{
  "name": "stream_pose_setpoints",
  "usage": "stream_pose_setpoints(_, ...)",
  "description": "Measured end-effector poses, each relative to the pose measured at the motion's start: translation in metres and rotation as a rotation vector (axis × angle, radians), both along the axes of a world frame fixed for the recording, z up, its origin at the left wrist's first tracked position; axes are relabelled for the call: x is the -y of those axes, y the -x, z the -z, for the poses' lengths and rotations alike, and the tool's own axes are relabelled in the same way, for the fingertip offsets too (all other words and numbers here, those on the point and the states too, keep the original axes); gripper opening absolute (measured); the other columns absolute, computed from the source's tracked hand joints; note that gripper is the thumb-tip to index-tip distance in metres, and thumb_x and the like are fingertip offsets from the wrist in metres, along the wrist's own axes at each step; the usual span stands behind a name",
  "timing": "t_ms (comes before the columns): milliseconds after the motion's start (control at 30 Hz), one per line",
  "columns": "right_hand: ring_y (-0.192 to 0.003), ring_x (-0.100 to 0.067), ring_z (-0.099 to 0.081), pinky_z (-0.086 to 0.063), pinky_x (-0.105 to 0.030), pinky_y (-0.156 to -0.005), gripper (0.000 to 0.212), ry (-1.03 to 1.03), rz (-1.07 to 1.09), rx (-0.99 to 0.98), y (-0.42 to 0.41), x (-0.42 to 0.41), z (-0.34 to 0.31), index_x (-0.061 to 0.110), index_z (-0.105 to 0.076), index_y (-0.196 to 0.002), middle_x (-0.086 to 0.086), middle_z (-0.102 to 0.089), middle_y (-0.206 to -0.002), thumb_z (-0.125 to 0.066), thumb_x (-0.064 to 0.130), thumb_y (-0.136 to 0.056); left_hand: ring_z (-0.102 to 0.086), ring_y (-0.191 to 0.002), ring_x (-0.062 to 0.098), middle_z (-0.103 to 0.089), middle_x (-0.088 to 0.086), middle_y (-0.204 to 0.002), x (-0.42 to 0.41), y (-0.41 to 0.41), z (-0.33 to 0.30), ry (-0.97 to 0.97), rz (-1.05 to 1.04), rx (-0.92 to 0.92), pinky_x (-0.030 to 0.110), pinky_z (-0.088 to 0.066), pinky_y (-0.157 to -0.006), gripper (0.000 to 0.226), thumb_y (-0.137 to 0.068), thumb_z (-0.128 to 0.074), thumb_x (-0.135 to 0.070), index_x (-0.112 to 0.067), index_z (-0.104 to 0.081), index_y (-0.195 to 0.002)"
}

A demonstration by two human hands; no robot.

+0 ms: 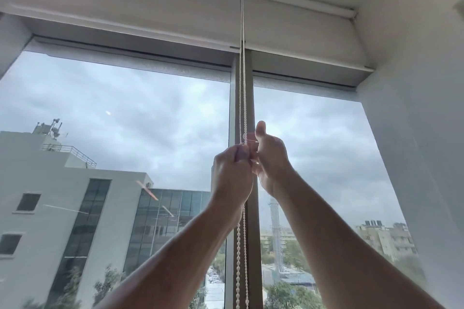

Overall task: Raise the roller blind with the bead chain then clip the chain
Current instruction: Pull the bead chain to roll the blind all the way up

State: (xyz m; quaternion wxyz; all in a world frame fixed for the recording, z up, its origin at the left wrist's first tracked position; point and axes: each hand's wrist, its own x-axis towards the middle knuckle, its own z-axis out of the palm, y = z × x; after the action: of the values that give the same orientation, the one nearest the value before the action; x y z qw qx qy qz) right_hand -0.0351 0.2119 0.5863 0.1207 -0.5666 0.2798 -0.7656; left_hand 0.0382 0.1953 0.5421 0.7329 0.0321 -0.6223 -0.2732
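Looking up at two roller blinds, both rolled nearly to the top. Left roller blind [120, 30] ending with its bottom edge just above the glass; right roller blind [301, 40] doing the same, slanting down toward the right wall [414, 108]. Bead chain [242, 70] hanging in two white strands from the gap between the blinds, running down in front of the grey window post [248, 233] and off the near edge of view. Left hand [232, 175] closing its grip around the chain, fingers curled on the strands, chain dropping out below the fist. Right hand [271, 158] sitting just right of it, touching it, thumb pointing up, fingers pinching a small clear clip [247, 139] against the chain; finer detail of the clip too small to tell. Open glass lying wide on both sides of the post, sky and buildings [75, 195] showing beyond. Both forearms reaching up from the near edge, well apart there and meeting at the chain.
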Motion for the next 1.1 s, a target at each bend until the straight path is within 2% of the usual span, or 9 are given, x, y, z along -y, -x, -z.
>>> stream_pose_setpoints(167, -0.057, -0.022, -0.054, -0.053, -0.028, -0.045, 0.035, -0.027, -0.121, 0.113, -0.014, -0.008, -0.027, 0.005, -0.052, -0.095, -0.011, -0.054, -0.07, -0.04, 0.037, -0.105, -0.044, -0.053, 0.002, -0.054, -0.012, -0.055, 0.005, 0.003, 0.018, 0.023, -0.041, -0.009, 0.027, -0.039, -0.06, 0.03, -0.093, -0.049, -0.009, -0.012, -0.066, -0.068)
stream_pose_setpoints(233, -0.049, -0.017, -0.04, -0.039, -0.02, -0.038, 0.03, -0.04, -0.155, 0.134, -0.021, -0.009, -0.035, 0.01, -0.05, -0.091, -0.007, -0.044, -0.064, -0.037, 0.031, -0.106, -0.042, -0.051, 0.0, -0.054, -0.015, -0.052, 0.006, 0.007, 0.03, 0.015, -0.054, 0.025, 0.026, -0.035, -0.056, 0.033, -0.093, -0.049, -0.008, -0.021, -0.065, -0.067)
stream_pose_setpoints(333, -0.043, -0.011, -0.028, -0.023, -0.016, -0.033, 0.038, -0.048, -0.015, 0.129, -0.025, -0.001, -0.04, 0.01, -0.061, -0.082, 0.001, -0.036, -0.057, -0.036, 0.026, -0.105, -0.041, -0.049, 0.001, -0.053, -0.014, -0.05, 0.009, 0.011, 0.047, 0.005, -0.064, 0.052, 0.025, -0.032, -0.051, 0.033, -0.096, -0.049, -0.013, -0.023, -0.064, -0.069)
stream_pose_setpoints(533, -0.028, -0.011, -0.03, -0.024, -0.022, -0.036, 0.041, 0.115, 0.218, 0.047, -0.02, 0.016, -0.027, 0.021, -0.057, -0.061, 0.006, -0.04, -0.045, -0.034, 0.015, -0.095, -0.033, -0.046, 0.007, -0.04, -0.009, -0.048, 0.017, 0.006, 0.056, 0.002, 0.054, 0.103, 0.021, -0.028, -0.047, 0.037, -0.1, -0.048, -0.012, -0.013, -0.064, -0.067)
stream_pose_setpoints(667, -0.041, -0.017, -0.037, -0.027, -0.027, -0.044, 0.047, 0.192, 0.27, 0.028, -0.019, 0.019, -0.018, 0.027, -0.059, -0.049, 0.006, -0.048, -0.054, -0.036, 0.016, -0.089, -0.04, -0.038, 0.008, -0.053, 0.004, -0.049, 0.029, -0.003, 0.057, -0.026, 0.15, 0.166, 0.018, -0.03, -0.037, 0.038, -0.099, -0.046, -0.009, -0.007, -0.068, -0.068)
stream_pose_setpoints(767, -0.044, -0.021, -0.036, -0.028, -0.029, -0.047, 0.047, 0.222, 0.277, -0.014, -0.02, 0.021, -0.007, 0.025, -0.057, -0.051, 0.006, -0.042, -0.047, -0.037, 0.013, -0.092, -0.057, -0.051, 0.016, -0.072, 0.016, -0.071, 0.037, -0.007, 0.05, -0.116, 0.127, 0.14, 0.028, -0.047, -0.048, 0.037, -0.1, -0.043, -0.013, -0.009, -0.07, -0.076)
stream_pose_setpoints(933, -0.054, -0.027, -0.056, -0.047, -0.043, -0.056, 0.042, 0.19, 0.309, -0.06, -0.019, 0.031, 0.023, 0.024, -0.058, -0.055, 0.01, -0.053, -0.048, -0.041, 0.023, -0.093, -0.069, -0.083, 0.028, -0.074, 0.021, -0.095, 0.04, -0.014, 0.017, -0.094, 0.134, 0.036, 0.047, -0.057, -0.074, 0.036, -0.103, -0.043, -0.024, -0.003, -0.071, -0.096)
stream_pose_setpoints(1000, -0.063, -0.025, -0.069, -0.054, -0.037, -0.052, 0.037, 0.194, 0.254, -0.064, -0.015, 0.036, 0.04, 0.02, -0.06, -0.06, 0.004, -0.064, -0.06, -0.04, 0.023, -0.091, -0.072, -0.087, 0.026, -0.075, 0.018, -0.095, 0.037, -0.016, 0.005, -0.033, 0.127, 0.051, 0.049, -0.057, -0.079, 0.036, -0.101, -0.047, -0.029, -0.004, -0.073, -0.095)
stream_pose_setpoints(1100, -0.055, -0.01, -0.064, -0.05, -0.026, -0.046, 0.043, 0.22, 0.251, -0.044, -0.003, 0.042, 0.053, 0.019, -0.065, -0.066, 0.006, -0.067, -0.061, -0.039, 0.019, -0.1, -0.072, -0.087, 0.026, -0.074, 0.011, -0.083, 0.034, -0.012, -0.002, 0.009, 0.102, 0.129, 0.048, -0.056, -0.079, 0.032, -0.099, -0.053, -0.029, -0.008, -0.072, -0.084)
